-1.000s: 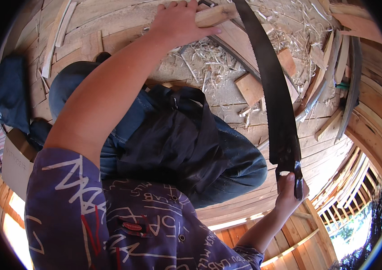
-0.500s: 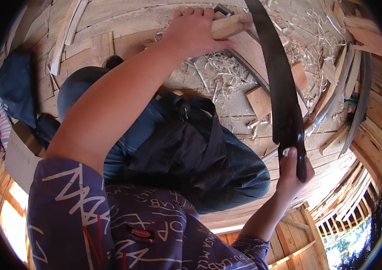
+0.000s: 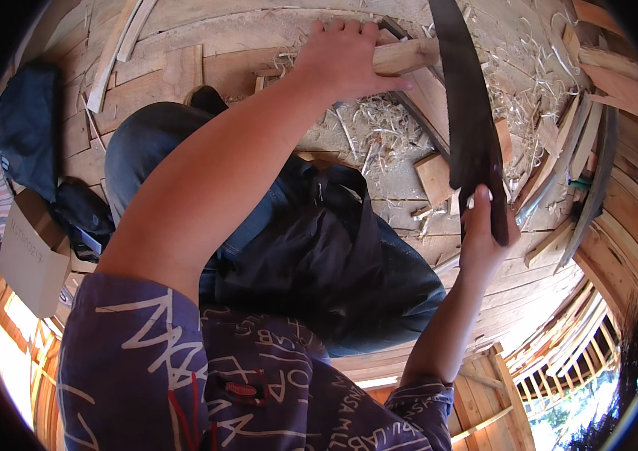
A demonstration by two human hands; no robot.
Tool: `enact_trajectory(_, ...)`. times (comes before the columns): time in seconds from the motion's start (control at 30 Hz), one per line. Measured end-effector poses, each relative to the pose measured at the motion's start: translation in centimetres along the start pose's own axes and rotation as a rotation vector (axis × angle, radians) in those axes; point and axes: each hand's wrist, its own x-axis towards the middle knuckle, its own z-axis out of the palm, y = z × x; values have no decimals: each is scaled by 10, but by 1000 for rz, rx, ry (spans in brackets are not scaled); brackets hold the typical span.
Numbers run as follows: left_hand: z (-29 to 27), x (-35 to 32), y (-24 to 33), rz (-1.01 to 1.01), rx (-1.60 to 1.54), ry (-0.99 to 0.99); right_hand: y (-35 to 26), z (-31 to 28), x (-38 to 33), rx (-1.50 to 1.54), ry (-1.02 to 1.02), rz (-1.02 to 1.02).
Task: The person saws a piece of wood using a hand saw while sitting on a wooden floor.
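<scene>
A handsaw with a dark blade points away from me, its dark handle closed in my right hand, thumb along the top. At the far side my left hand grips a short wooden block, with its fingers over the far edge and its thumb on the near side. The saw's toothed edge lies against or very close to the block's right end; whether it has cut in I cannot tell. Beneath the block runs a longer plank set at a slant, partly hidden by the blade.
Curly wood shavings litter the plank floor, beside a small square offcut. Long wood strips lie on the right. My crossed legs are in front of me. A cardboard box and another person's dark-clothed leg are at left.
My right hand has pushed the saw forward, away from my body. My left hand still grips the block. The whole view has shifted slightly.
</scene>
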Motion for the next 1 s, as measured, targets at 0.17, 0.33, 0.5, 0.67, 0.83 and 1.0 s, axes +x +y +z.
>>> enact_trajectory(0.17,4,-1,4,-22,52,6,26,-36,-59,-48,5,-16)
enact_trajectory(0.33,5,-2,7,-11,23,8,46,-88,-121,24,113,98)
enact_trajectory(0.5,-20,-2,16,-39,9,-109,34,-101,-149,-57,189,86)
enact_trajectory(0.67,5,0,4,25,54,33,28,-82,-118,-56,181,65)
enact_trajectory(0.83,6,-2,3,20,6,42,19,-40,-50,-9,111,-24)
enact_trajectory(1.0,-1,-2,4,-1,-20,-18,-13,23,34,107,121,-89)
